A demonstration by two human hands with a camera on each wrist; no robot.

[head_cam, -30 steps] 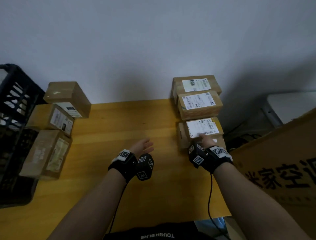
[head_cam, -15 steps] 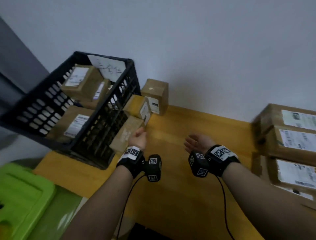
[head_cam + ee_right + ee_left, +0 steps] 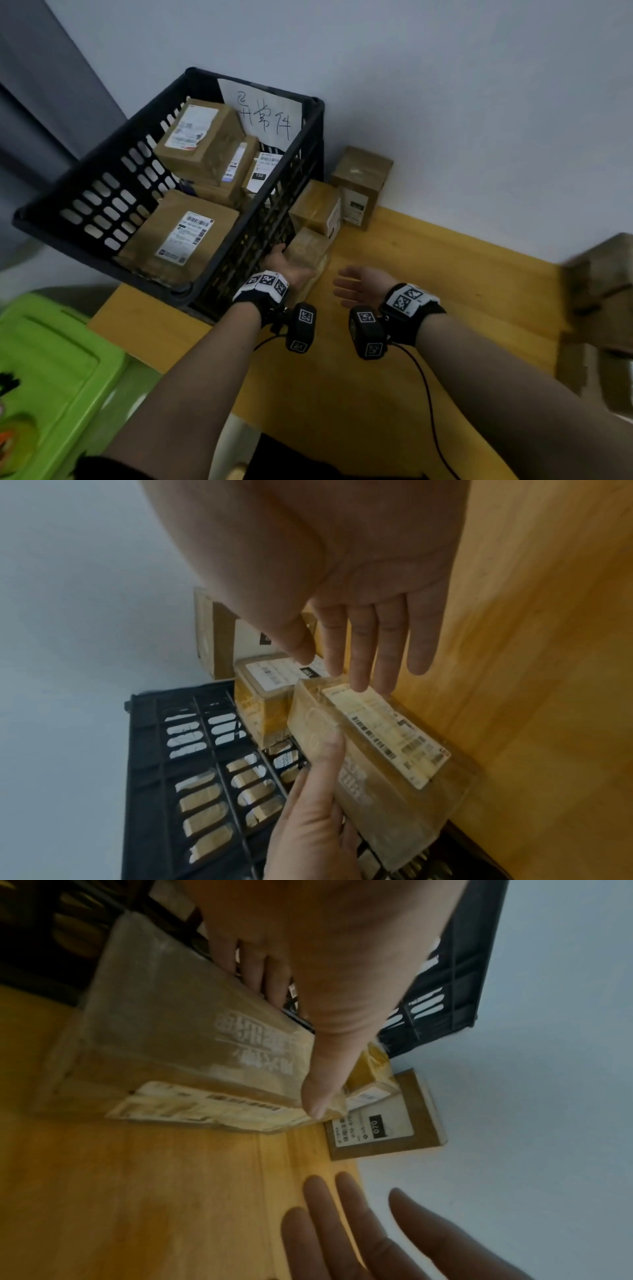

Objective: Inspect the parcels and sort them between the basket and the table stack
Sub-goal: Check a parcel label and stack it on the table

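A black slotted basket (image 3: 102,181) stands at the table's left end and holds several labelled brown parcels. Three more parcels line its right wall. My left hand (image 3: 282,262) grips the nearest parcel (image 3: 310,248). In the left wrist view the thumb of that hand (image 3: 291,1047) lies over the taped parcel (image 3: 171,1031), with the fingers down between it and the basket (image 3: 455,988). My right hand (image 3: 352,284) is open, fingers straight, just right of the parcel. In the right wrist view that hand's (image 3: 339,666) fingertips reach the parcel's (image 3: 387,764) label corner; contact is unclear.
The middle parcel (image 3: 317,209) and the far parcel (image 3: 363,178) stand against the wall end of the yellow wooden table (image 3: 428,274). The table stack (image 3: 603,291) is a blur at the right edge. A green plastic bin (image 3: 51,359) sits low on the left.
The view swung left from the table stack to the basket. My right hand left the stack's labelled parcel and crossed the table. My left hand reached the nearest parcel beside the basket and took hold.
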